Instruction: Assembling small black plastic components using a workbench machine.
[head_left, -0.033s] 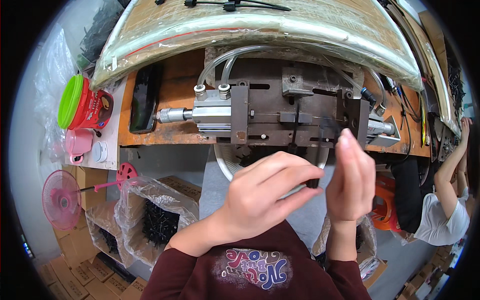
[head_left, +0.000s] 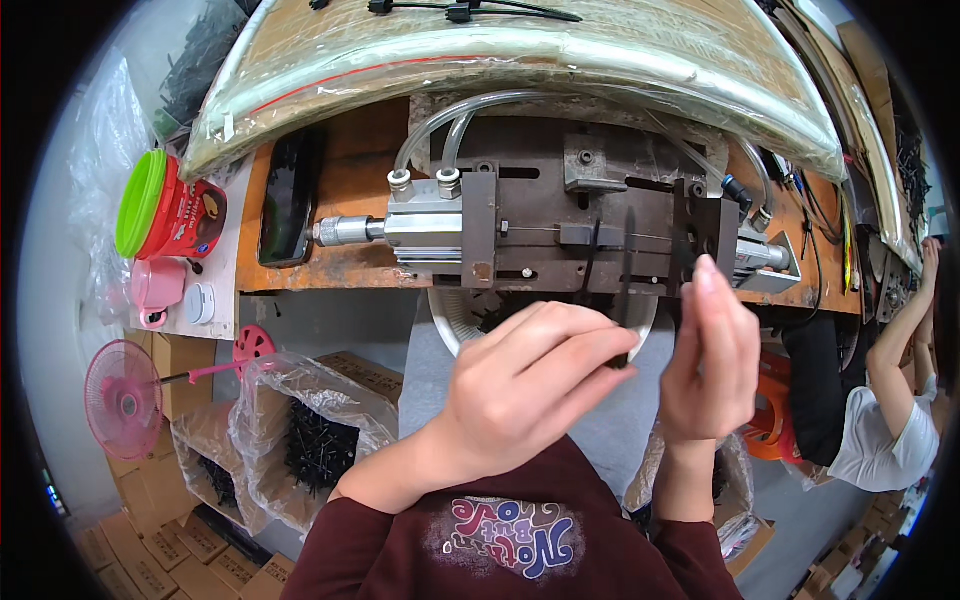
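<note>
I see my left hand [head_left: 525, 385] low in the middle of the view, fingers curled together and pinched on the lower end of a thin black cable tie [head_left: 627, 270]. The strip runs almost straight up and away from me, its long axis pointing from my fingertips toward the dark metal fixture [head_left: 600, 215] on the orange workbench [head_left: 345, 180]. Its upper end lies across the face of the fixture, near the small block in the middle; I cannot tell whether it sits in a slot or only rests on top. A second black strip [head_left: 590, 262] stands just to its left, also upright on the fixture.

My right hand [head_left: 712, 365] is raised beside the tie, to its right, edge-on to the camera with the fingers straight and pressed together. From this angle I cannot tell whether it grips anything; its fingertips come up near the right-hand block of the fixture. The left hand is the one that has the tie, and the right is the nearer one to the fixture's right side.

A silver pneumatic cylinder [head_left: 420, 225] with clear hoses feeds the fixture from the left. Below the bench edge is a white round bowl [head_left: 455, 325] holding dark parts, partly behind my left hand. Further left stand a red tin with green lid [head_left: 165, 210], a pink cup [head_left: 155, 285] and a small pink fan [head_left: 125, 395].
</note>
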